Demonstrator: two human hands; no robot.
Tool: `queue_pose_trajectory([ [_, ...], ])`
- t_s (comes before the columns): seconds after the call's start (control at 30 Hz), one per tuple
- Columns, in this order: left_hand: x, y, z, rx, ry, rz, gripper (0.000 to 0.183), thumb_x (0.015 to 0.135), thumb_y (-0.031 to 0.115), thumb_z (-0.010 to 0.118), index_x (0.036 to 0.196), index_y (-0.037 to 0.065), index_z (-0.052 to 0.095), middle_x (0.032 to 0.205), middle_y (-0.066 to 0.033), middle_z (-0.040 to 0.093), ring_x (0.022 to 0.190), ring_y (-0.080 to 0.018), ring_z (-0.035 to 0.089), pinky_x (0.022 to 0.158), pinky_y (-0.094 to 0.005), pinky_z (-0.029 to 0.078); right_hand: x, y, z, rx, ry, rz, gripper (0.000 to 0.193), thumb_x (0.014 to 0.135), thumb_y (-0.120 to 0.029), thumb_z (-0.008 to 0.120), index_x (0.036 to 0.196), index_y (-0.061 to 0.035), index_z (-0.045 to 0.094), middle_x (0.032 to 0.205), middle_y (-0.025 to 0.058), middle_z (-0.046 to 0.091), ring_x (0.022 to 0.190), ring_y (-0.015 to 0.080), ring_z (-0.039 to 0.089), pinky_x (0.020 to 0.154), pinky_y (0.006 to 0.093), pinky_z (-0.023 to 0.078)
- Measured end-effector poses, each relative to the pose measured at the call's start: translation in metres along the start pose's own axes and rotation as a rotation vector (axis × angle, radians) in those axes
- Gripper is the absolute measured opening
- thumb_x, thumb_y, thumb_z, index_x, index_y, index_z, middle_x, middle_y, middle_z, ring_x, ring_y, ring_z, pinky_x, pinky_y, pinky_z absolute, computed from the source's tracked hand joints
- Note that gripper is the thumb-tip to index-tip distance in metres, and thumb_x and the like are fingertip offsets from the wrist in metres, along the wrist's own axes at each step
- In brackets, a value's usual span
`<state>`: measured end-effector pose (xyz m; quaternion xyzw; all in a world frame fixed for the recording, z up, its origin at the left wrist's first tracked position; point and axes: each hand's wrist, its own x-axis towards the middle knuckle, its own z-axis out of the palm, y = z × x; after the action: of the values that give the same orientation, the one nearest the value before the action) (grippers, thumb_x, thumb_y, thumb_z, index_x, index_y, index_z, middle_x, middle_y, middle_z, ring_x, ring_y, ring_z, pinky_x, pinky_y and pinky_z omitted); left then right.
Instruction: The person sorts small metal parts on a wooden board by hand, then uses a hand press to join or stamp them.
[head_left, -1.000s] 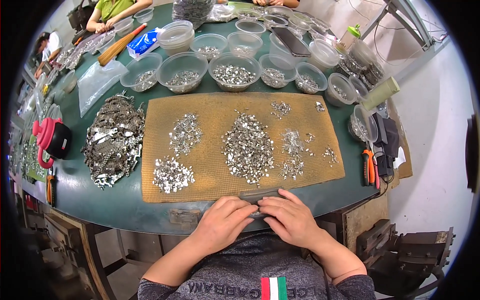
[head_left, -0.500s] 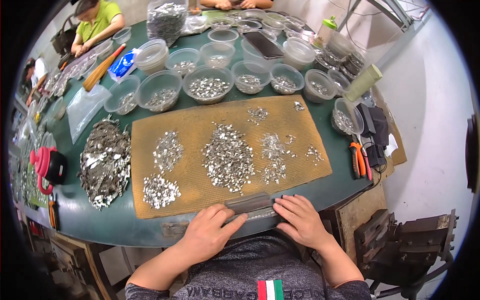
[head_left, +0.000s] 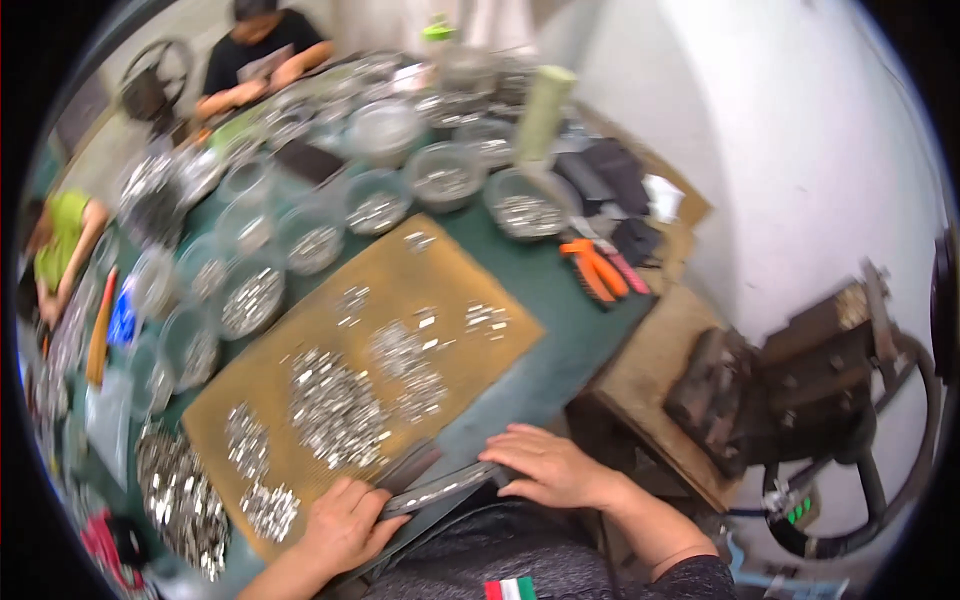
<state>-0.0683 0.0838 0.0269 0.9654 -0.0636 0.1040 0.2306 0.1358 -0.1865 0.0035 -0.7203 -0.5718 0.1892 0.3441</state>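
Between my two hands lies a long narrow dark bar (head_left: 440,488) with a row of small shiny pieces along it, lifted at the table's front edge. My left hand (head_left: 345,522) is closed around its left end, thumb along the near side. My right hand (head_left: 548,466) grips the other end. A flat dark block (head_left: 408,466) sits just beyond the bar, by the mat's near edge. On the tan ribbed mat (head_left: 470,280) lie sorted heaps of small metal pieces, the largest heap (head_left: 335,408) in the middle. Motion blurs fine detail.
Clear plastic tubs (head_left: 250,297) of metal pieces line the mat's far side. A large metal heap (head_left: 180,500) lies left of it. Orange-handled pliers (head_left: 595,270) rest at the table's right. A dark machine with a wheel (head_left: 800,390) stands at right. Other people (head_left: 262,60) sit across.
The view has swung to the right, so the table now appears tilted and more of the machine shows. The bar has come up off the table edge in my hands.
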Motion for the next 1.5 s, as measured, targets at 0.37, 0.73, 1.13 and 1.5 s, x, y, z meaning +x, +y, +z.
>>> queue_pose_trajectory([
  [0.37, 0.239, 0.113, 0.077, -0.131, -0.120, 0.711, 0.036, 0.082, 0.021, 0.083, 0.108, 0.002, 0.067, 0.092, -0.0115, 0.060, 0.085, -0.0327, 0.059, 0.075, -0.0415, 0.052, -0.198, -0.029, -0.030, 0.061, 0.870, 0.589, 0.056, 0.087, -0.008, 0.082, 0.138, -0.0037, 0.060, 0.130, 0.0135, 0.067, 0.090, 0.0173, 0.073, 0.078, 0.0299, 0.060],
  [0.73, 0.349, 0.218, 0.176, -0.205, -0.180, 0.948, 0.034, 0.096, 0.022, 0.070, 0.124, 0.003, 0.064, 0.101, -0.0124, 0.059, 0.096, -0.0320, 0.059, 0.088, -0.0403, 0.052, -0.271, -0.029, -0.046, -0.168, 1.259, 0.835, 0.061, 0.081, -0.007, 0.087, 0.135, -0.0004, 0.060, 0.110, 0.0118, 0.069, 0.071, 0.0143, 0.069, 0.066, 0.0278, 0.059],
  [1.13, 0.283, 0.217, 0.159, -0.597, -0.413, 0.709, 0.034, 0.091, 0.030, 0.080, 0.107, 0.004, 0.065, 0.085, -0.0120, 0.068, 0.079, -0.0329, 0.069, 0.071, -0.0434, 0.056, -0.212, -0.007, -0.074, -0.540, 0.851, 0.739, 0.111, 0.079, -0.051, 0.087, 0.157, 0.0049, 0.033, 0.094, 0.0189, 0.074, 0.074, 0.0278, 0.076, 0.069, 0.0371, 0.061],
  [1.5, 0.273, 0.208, 0.163, -0.476, -0.384, 0.734, 0.026, 0.092, 0.022, 0.076, 0.101, 0.004, 0.060, 0.099, -0.0138, 0.063, 0.094, -0.0340, 0.064, 0.078, -0.0433, 0.054, -0.314, -0.011, 0.015, 0.479, 1.705, 0.711, 0.085, 0.094, 0.000, 0.068, 0.165, -0.0066, 0.021, 0.139, 0.0174, 0.057, 0.117, 0.0211, 0.064, 0.095, 0.0328, 0.055],
])
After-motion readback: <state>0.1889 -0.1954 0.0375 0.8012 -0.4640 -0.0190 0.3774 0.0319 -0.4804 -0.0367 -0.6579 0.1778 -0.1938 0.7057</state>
